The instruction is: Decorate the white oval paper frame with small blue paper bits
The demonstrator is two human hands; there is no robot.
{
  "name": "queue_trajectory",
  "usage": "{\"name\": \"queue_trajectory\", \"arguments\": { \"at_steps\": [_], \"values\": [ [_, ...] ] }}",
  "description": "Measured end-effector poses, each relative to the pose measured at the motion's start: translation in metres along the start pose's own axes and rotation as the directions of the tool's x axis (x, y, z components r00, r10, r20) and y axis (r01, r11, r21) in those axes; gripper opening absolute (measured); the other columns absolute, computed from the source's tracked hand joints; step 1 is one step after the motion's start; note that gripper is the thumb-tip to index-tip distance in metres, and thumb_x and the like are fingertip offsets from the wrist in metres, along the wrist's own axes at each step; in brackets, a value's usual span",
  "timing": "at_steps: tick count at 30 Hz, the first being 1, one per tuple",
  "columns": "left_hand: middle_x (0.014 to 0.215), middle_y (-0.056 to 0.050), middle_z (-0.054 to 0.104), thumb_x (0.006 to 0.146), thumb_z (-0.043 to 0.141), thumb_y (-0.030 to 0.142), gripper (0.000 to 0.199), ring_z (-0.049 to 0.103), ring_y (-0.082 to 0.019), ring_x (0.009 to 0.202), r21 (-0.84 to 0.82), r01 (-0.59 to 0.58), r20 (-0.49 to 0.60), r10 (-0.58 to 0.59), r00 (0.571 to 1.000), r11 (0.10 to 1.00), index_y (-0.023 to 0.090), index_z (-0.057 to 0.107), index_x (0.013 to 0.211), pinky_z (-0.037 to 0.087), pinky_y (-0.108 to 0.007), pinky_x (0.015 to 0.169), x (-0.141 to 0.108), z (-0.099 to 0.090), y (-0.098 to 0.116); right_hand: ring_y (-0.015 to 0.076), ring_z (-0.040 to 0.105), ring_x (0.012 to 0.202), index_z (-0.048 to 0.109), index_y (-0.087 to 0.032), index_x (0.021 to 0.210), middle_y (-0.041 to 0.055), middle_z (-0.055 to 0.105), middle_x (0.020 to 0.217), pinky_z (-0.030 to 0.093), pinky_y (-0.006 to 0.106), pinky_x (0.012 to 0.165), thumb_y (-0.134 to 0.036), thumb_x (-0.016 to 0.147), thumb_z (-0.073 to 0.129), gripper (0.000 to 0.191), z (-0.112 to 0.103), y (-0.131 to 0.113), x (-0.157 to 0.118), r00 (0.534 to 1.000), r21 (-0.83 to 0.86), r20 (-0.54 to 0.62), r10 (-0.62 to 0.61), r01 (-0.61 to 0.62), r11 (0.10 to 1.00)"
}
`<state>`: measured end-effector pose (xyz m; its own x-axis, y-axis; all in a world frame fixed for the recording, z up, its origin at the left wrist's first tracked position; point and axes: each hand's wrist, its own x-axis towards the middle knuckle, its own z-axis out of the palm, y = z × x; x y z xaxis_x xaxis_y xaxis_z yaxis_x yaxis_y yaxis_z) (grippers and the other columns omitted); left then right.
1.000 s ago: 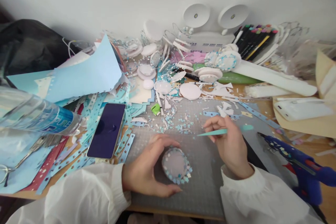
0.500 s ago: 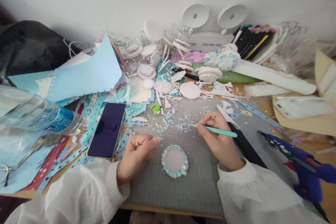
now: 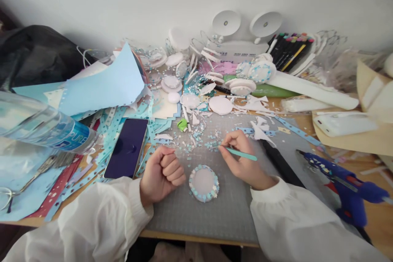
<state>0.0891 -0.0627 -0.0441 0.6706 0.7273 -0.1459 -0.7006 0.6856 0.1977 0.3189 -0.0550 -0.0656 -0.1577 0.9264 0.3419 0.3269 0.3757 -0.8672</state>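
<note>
My right hand (image 3: 241, 153) pinches mint-green tweezers (image 3: 245, 154), their tip end reaching toward a scatter of tiny blue and white paper pieces (image 3: 210, 142) on the grey cutting mat (image 3: 202, 223). Left of it, my left hand (image 3: 166, 172) is curled into a fist, and nothing shows in it. Between the hands lies a round white disc (image 3: 204, 180) flat on the mat, its rim covered with small blue and white paper bits. The disc is apart from both hands.
A phone (image 3: 126, 147), patterned paper strips and a water bottle (image 3: 61, 127) lie left. White discs (image 3: 221, 105) and scraps crowd the back. At right are a blue glue gun (image 3: 344, 182) and a black tool (image 3: 281, 163). Markers (image 3: 291, 51) stand behind.
My left hand has turned over and curled from an extended thumb into a tighter fist. My right hand has shifted left with the tweezers, toward the paper bits. The view has tilted slightly.
</note>
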Motion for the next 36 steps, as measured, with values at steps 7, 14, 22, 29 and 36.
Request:
{"name": "queue_trajectory", "arguments": {
  "at_steps": [7,14,22,29,36],
  "values": [
    [0.041,0.008,0.002,0.084,0.043,0.019,0.051,-0.001,-0.008,0.038,-0.104,0.013,-0.016,-0.014,1.0,0.994,0.022,0.009,0.045,0.004,-0.026,0.041,0.001,0.0,0.0,0.0136,0.052,0.066,0.044,-0.024,0.093,-0.0004,0.049,0.081,0.042,0.025,0.059,-0.015,0.088,0.053,0.014,0.004,0.001,0.002,0.997,-0.103,0.042,-0.062,0.066,0.992],
    [0.045,0.006,0.033,0.083,0.052,0.018,0.035,0.034,-0.005,0.037,-0.071,-0.079,-0.187,0.064,0.98,0.994,0.017,0.036,0.051,0.035,-0.018,0.04,0.004,0.008,0.001,0.0138,0.054,0.068,0.043,-0.024,0.095,-0.0005,0.05,0.081,0.045,0.025,0.062,-0.013,0.088,0.052,0.016,0.006,0.001,0.004,0.991,-0.193,0.075,-0.113,0.126,0.973],
    [0.075,-0.005,0.065,0.08,0.062,0.018,0.015,0.05,-0.023,0.129,0.251,-0.259,-0.163,0.304,0.939,0.933,0.014,0.066,0.067,0.04,-0.029,0.111,0.007,0.01,0.002,0.0134,0.052,0.065,0.043,-0.024,0.091,-0.0017,0.05,0.077,0.042,0.025,0.061,-0.011,0.087,0.051,0.016,0.006,0.0,0.003,0.98,-0.255,0.119,-0.157,0.183,0.949],
    [0.107,-0.001,0.07,0.075,0.069,0.005,0.023,0.065,-0.012,0.103,0.459,-0.258,-0.189,0.377,0.907,0.85,0.02,0.07,0.092,0.049,-0.018,0.09,0.006,0.01,0.002,0.0139,0.053,0.067,0.045,-0.024,0.093,-0.0001,0.051,0.08,0.043,0.025,0.059,-0.015,0.089,0.053,0.012,0.004,-0.001,0.0,0.992,-0.164,0.015,-0.125,0.126,0.978],
    [0.081,-0.001,0.072,0.08,0.073,0.021,0.004,0.067,-0.014,0.077,0.82,-0.292,-0.07,0.593,0.802,0.492,0.019,0.07,0.079,0.051,-0.024,0.077,0.005,0.004,0.0,0.0163,0.052,0.073,0.045,-0.024,0.094,0.0018,0.051,0.085,0.042,0.028,0.061,-0.022,0.092,0.055,0.01,0.004,-0.007,0.001,0.999,0.09,-0.038,-0.003,0.007,0.996]
  ]
}}
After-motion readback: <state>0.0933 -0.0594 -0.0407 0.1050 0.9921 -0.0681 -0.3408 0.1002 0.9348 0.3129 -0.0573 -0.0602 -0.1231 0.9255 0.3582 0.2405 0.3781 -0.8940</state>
